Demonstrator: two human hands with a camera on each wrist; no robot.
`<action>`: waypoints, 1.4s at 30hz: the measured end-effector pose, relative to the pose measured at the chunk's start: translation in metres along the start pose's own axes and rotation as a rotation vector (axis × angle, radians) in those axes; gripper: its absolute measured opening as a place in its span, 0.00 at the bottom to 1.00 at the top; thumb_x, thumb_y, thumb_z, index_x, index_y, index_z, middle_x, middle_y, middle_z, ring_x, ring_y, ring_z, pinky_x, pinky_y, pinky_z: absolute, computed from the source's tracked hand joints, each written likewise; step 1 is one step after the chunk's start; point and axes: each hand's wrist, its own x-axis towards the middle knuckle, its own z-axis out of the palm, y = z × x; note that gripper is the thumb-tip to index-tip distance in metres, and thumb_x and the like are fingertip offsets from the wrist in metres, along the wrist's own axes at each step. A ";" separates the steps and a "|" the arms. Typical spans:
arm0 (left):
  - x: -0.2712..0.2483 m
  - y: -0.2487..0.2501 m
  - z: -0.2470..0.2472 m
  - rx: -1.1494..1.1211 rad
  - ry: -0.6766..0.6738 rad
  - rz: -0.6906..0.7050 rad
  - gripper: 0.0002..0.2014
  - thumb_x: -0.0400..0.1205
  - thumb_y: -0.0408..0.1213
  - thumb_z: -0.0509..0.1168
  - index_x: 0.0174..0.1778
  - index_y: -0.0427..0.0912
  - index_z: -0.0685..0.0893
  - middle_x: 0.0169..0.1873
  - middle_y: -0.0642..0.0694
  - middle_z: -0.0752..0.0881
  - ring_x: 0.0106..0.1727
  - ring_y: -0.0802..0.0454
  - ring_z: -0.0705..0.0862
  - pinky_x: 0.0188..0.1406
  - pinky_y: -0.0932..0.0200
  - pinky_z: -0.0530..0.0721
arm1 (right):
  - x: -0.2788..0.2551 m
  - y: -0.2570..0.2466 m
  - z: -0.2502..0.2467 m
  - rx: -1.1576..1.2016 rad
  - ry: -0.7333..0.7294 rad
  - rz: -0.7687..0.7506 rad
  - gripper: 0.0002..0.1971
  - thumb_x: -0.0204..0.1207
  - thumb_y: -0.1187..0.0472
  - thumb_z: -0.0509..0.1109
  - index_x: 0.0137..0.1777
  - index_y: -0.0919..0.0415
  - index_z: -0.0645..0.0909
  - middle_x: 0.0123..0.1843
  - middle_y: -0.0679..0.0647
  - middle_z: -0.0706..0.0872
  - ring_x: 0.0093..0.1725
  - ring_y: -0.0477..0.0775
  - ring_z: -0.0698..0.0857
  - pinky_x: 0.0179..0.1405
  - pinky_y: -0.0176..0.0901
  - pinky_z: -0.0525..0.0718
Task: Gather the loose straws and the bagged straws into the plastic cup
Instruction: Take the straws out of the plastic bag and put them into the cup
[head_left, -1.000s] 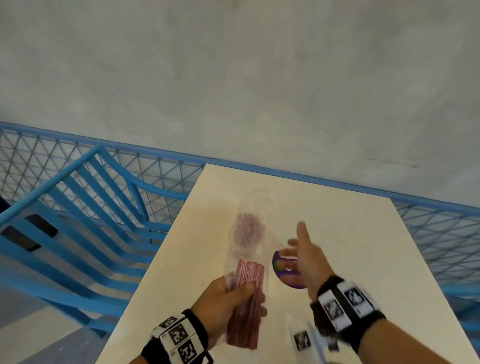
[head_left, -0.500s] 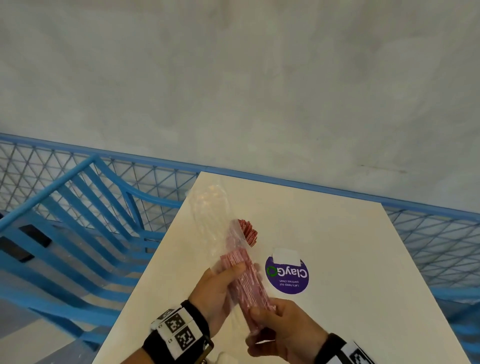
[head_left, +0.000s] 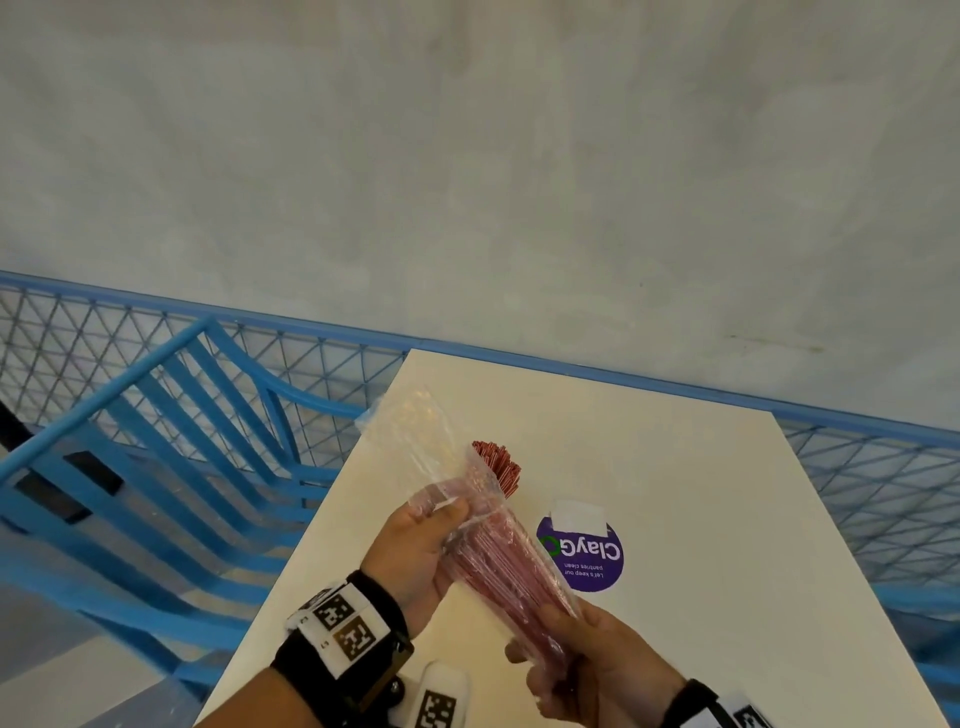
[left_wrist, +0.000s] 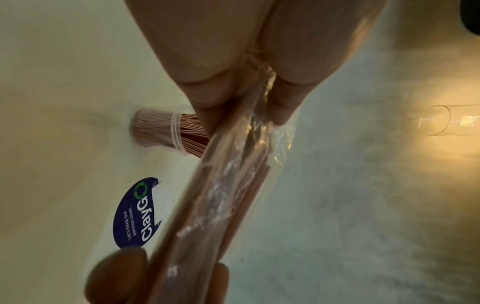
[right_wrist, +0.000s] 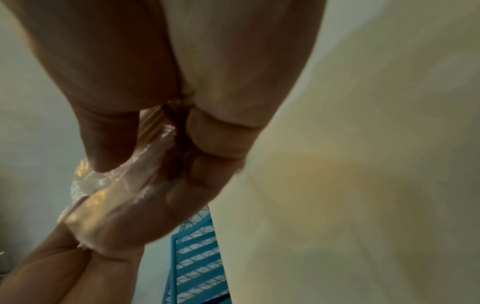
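The bagged straws (head_left: 498, 551) are held in the air above the near left part of the white counter (head_left: 675, 493). Their long axis runs from near right to far left, tilted upward at the far end. Thin red straws fill a clear crinkled bag, and their cut tips poke from its torn far opening. The left hand (head_left: 415, 551) grips the bag around its far half, thumb across the plastic. The right hand (head_left: 587, 670) clasps the near end. A purple sticker (head_left: 587, 558) lies on the counter just right of the bundle. In the left wrist view a clear plastic cup (left_wrist: 441, 123) shows at the right edge, and a banded bundle of straws (left_wrist: 161, 131) lies on the counter.
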 end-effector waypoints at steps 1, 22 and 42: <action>0.000 0.001 -0.001 0.007 -0.004 -0.004 0.08 0.81 0.29 0.64 0.54 0.38 0.82 0.44 0.37 0.92 0.39 0.46 0.90 0.32 0.56 0.90 | -0.001 -0.002 -0.003 -0.033 0.016 -0.008 0.24 0.64 0.61 0.83 0.60 0.68 0.85 0.49 0.74 0.83 0.30 0.62 0.84 0.31 0.49 0.86; 0.005 -0.004 -0.041 0.308 0.196 -0.128 0.17 0.83 0.47 0.62 0.53 0.34 0.83 0.54 0.31 0.87 0.47 0.37 0.87 0.46 0.44 0.87 | -0.040 -0.128 0.007 -0.981 0.126 0.010 0.11 0.73 0.63 0.75 0.49 0.72 0.85 0.38 0.69 0.78 0.23 0.50 0.78 0.23 0.37 0.78; 0.007 -0.056 0.001 -0.345 0.167 -0.380 0.20 0.86 0.48 0.55 0.61 0.38 0.84 0.51 0.35 0.91 0.41 0.40 0.91 0.41 0.50 0.87 | -0.004 -0.148 0.080 -1.355 0.173 0.058 0.11 0.76 0.59 0.75 0.56 0.62 0.87 0.44 0.64 0.92 0.37 0.56 0.88 0.43 0.46 0.91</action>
